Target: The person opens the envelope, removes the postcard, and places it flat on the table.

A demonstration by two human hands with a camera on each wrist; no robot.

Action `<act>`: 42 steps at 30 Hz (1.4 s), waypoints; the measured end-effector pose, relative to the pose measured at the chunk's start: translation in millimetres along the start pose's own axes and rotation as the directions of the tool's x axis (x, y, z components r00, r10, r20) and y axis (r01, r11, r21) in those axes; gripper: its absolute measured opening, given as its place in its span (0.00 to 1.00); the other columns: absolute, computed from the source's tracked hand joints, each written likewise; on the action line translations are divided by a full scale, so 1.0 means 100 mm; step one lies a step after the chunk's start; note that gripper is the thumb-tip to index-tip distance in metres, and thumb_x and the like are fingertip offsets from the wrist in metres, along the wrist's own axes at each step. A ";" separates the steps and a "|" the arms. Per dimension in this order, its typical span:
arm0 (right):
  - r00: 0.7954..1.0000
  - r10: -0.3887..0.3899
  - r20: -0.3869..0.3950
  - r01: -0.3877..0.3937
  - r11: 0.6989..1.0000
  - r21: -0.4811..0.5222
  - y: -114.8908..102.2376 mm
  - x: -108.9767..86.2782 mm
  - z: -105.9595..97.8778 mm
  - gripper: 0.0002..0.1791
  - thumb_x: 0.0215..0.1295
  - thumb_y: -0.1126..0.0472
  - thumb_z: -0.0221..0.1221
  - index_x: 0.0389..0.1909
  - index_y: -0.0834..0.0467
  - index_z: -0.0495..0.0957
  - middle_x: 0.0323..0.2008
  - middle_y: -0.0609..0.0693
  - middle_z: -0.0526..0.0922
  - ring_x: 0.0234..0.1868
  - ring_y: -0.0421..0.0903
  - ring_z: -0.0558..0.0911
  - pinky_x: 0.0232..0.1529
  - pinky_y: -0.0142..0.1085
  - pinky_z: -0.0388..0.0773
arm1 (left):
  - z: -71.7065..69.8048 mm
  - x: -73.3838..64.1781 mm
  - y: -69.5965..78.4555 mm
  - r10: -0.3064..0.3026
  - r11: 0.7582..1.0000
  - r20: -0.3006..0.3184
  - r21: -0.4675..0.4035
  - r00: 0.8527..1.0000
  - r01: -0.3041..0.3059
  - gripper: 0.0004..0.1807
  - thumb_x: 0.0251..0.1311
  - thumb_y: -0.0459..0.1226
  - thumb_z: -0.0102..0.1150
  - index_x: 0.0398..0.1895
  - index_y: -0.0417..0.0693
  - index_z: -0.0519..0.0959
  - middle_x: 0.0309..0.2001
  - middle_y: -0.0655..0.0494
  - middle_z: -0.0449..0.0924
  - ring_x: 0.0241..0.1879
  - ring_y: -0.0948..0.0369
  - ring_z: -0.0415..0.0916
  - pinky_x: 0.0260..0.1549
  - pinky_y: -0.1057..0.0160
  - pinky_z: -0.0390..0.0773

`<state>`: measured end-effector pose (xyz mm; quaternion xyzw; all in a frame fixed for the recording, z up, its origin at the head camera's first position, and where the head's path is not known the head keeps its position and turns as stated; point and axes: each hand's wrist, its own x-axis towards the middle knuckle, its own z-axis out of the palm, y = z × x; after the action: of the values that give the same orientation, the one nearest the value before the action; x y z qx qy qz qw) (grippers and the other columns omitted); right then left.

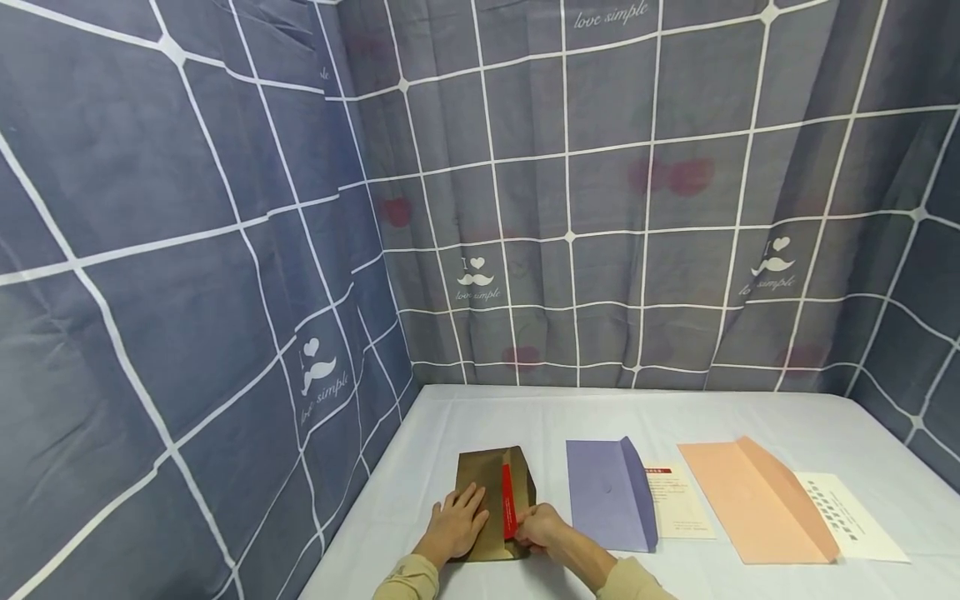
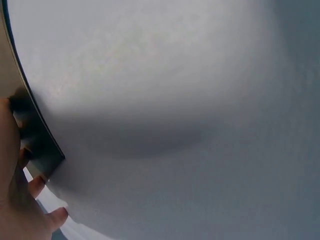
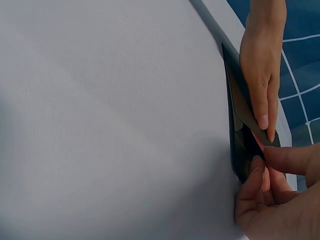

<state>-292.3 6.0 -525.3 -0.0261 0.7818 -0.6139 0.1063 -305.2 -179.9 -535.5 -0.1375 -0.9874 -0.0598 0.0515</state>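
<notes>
A dark gold-brown envelope (image 1: 480,468) lies on the white table, its flap folded out to the right. Along its mouth shows a narrow strip of a red card (image 1: 507,492), the rest hidden inside. My left hand (image 1: 454,527) rests with spread, straight fingers on the envelope's lower left part. At the near end of the red strip, my right hand (image 1: 543,527) pinches the card between thumb and curled fingers. In the right wrist view, a bit of red (image 3: 258,140) shows in the gap of the envelope beside the right thumb.
Right of the brown envelope lies a purple envelope (image 1: 603,496) with its flap raised, beside a cream printed card (image 1: 678,504). Farther right are a peach envelope (image 1: 723,492) and a white printed card (image 1: 855,517). Grey checked curtains (image 1: 525,208) surround the white table (image 1: 540,412).
</notes>
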 end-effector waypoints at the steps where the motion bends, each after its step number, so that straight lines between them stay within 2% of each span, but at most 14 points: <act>1: 1.000 0.005 0.001 -0.005 1.000 0.000 0.00 0.01 -0.01 0.07 0.49 0.79 0.57 0.30 0.68 0.74 0.19 0.48 0.74 0.22 0.41 0.74 0.21 0.29 0.70 | -0.01 0.00 0.00 -0.001 1.000 0.001 0.002 1.000 0.001 0.27 0.72 0.50 0.40 0.67 0.47 0.67 0.66 0.48 0.65 0.61 0.44 0.61 0.53 0.36 0.63; 5: 1.000 0.008 0.007 -0.008 0.999 0.032 0.11 0.12 -0.02 0.08 0.48 0.80 0.57 0.28 0.67 0.74 0.19 0.49 0.74 0.20 0.40 0.73 0.19 0.29 0.71 | -0.03 0.00 -0.01 -0.005 1.000 0.007 -0.004 1.000 0.005 0.26 0.72 0.50 0.41 0.67 0.47 0.67 0.66 0.48 0.65 0.61 0.44 0.61 0.54 0.36 0.63; 6: 0.999 -0.026 0.025 0.025 0.998 0.052 0.20 0.19 -0.02 0.08 0.47 0.80 0.57 0.27 0.66 0.74 0.17 0.49 0.74 0.19 0.39 0.72 0.17 0.29 0.70 | -0.03 0.00 -0.01 -0.005 1.000 0.009 -0.003 1.000 0.005 0.27 0.72 0.50 0.41 0.67 0.47 0.67 0.66 0.48 0.65 0.61 0.44 0.61 0.54 0.36 0.63; 8: 0.999 -0.038 0.037 0.036 0.997 0.069 0.26 0.23 -0.03 0.09 0.47 0.80 0.57 0.27 0.65 0.75 0.16 0.48 0.73 0.17 0.38 0.71 0.17 0.28 0.69 | -0.03 0.00 -0.01 -0.003 1.000 0.012 -0.001 1.000 0.003 0.26 0.72 0.50 0.41 0.67 0.47 0.67 0.66 0.47 0.65 0.61 0.44 0.61 0.54 0.36 0.63; 12: 0.997 -0.048 0.062 0.042 0.995 0.094 0.22 0.20 -0.04 0.04 0.49 0.76 0.57 0.24 0.65 0.75 0.14 0.45 0.70 0.14 0.35 0.67 0.13 0.25 0.62 | -0.03 -0.01 -0.01 -0.003 1.000 0.011 0.013 1.000 0.003 0.26 0.72 0.49 0.41 0.67 0.47 0.67 0.66 0.47 0.65 0.61 0.43 0.62 0.53 0.36 0.64; 13: 0.999 -0.014 0.044 0.010 0.997 0.079 0.14 0.14 -0.04 0.03 0.52 0.74 0.58 0.24 0.65 0.75 0.14 0.45 0.70 0.14 0.35 0.66 0.14 0.25 0.61 | -0.03 -0.01 -0.01 -0.003 1.000 0.010 0.017 1.000 0.003 0.26 0.72 0.49 0.41 0.67 0.47 0.67 0.66 0.47 0.65 0.61 0.44 0.62 0.53 0.37 0.64; 16: 1.000 -0.003 -0.010 0.003 1.000 0.003 0.06 0.09 -0.01 0.11 0.59 0.64 0.59 0.19 0.62 0.72 0.12 0.44 0.67 0.13 0.36 0.64 0.13 0.26 0.59 | -0.04 -0.02 0.01 -0.005 1.000 0.005 0.026 1.000 0.005 0.26 0.72 0.49 0.41 0.67 0.46 0.67 0.66 0.47 0.65 0.60 0.44 0.62 0.53 0.36 0.64; 19: 0.992 -0.048 -0.118 0.027 0.984 -0.174 0.05 0.08 0.02 0.16 0.61 0.59 0.60 0.17 0.59 0.70 0.14 0.45 0.68 0.17 0.40 0.66 0.16 0.30 0.62 | -0.03 -0.02 0.04 -0.005 0.999 0.010 0.034 1.000 0.004 0.26 0.72 0.49 0.41 0.67 0.46 0.67 0.66 0.47 0.65 0.60 0.43 0.62 0.52 0.36 0.64; 22: 0.976 -0.103 -0.194 0.041 0.953 -0.301 0.05 0.08 0.04 0.15 0.59 0.60 0.61 0.16 0.60 0.72 0.17 0.48 0.71 0.21 0.44 0.70 0.21 0.35 0.67 | -0.03 -0.02 0.07 0.000 0.999 0.013 0.036 1.000 0.000 0.26 0.72 0.49 0.42 0.67 0.46 0.68 0.66 0.47 0.65 0.60 0.44 0.63 0.52 0.37 0.65; 26: 0.971 -0.118 -0.208 0.042 0.940 -0.339 0.02 0.06 0.02 0.12 0.56 0.64 0.62 0.17 0.63 0.74 0.19 0.49 0.74 0.23 0.45 0.72 0.23 0.37 0.70 | -0.01 0.00 0.08 0.004 0.999 0.010 0.049 1.000 -0.005 0.26 0.72 0.49 0.41 0.67 0.47 0.67 0.66 0.48 0.65 0.60 0.45 0.63 0.52 0.37 0.65; 34: 0.974 -0.146 -0.175 0.062 0.910 -0.410 -0.02 0.07 -0.01 0.11 0.55 0.65 0.63 0.16 0.62 0.77 0.18 0.49 0.74 0.22 0.45 0.71 0.23 0.36 0.70 | -0.03 0.05 0.06 -0.006 0.997 0.037 0.080 0.999 0.003 0.27 0.72 0.51 0.40 0.69 0.50 0.65 0.67 0.51 0.63 0.62 0.46 0.61 0.54 0.38 0.64; 42: 0.972 -0.152 -0.180 0.069 0.914 -0.400 0.03 0.07 0.01 0.14 0.55 0.66 0.63 0.13 0.60 0.71 0.17 0.50 0.72 0.21 0.45 0.69 0.22 0.36 0.69 | -0.02 0.03 0.03 -0.013 0.997 0.035 0.081 0.999 0.010 0.27 0.72 0.51 0.39 0.68 0.51 0.66 0.67 0.51 0.64 0.62 0.47 0.61 0.54 0.38 0.65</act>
<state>-298.5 4.9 -529.1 -0.0271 0.8926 -0.4497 -0.0183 -306.7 -176.9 -532.9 -0.1305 -0.9905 -0.0175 0.0390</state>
